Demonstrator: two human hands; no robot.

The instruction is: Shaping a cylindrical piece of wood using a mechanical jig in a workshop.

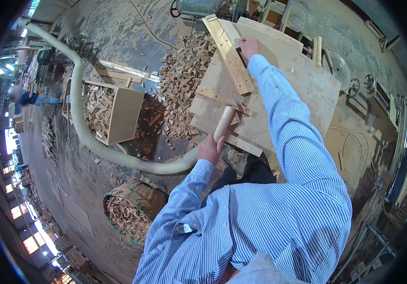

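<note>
My left hand (209, 148) grips the near end of a round pale wooden rod (224, 122) that points up onto the plywood work table (307, 80). Far out on the table, my right hand (248, 46) rests with curled fingers on the far end of a long wooden fence rail (229, 54) that runs diagonally across the tabletop. Both arms wear blue-and-white striped sleeves. A thinner wooden batten (222, 99) lies across the table just beyond the rod's tip, and another strip (243, 145) runs along the near edge.
A heap of small wood offcuts (182, 80) covers the floor left of the table. A wooden crate (118, 113) of offcuts, a woven basket (132, 208) of scraps and a pale dust hose (118, 154) lie on the floor. A person (26, 97) stands far left. Machinery (199, 7) sits beyond the table.
</note>
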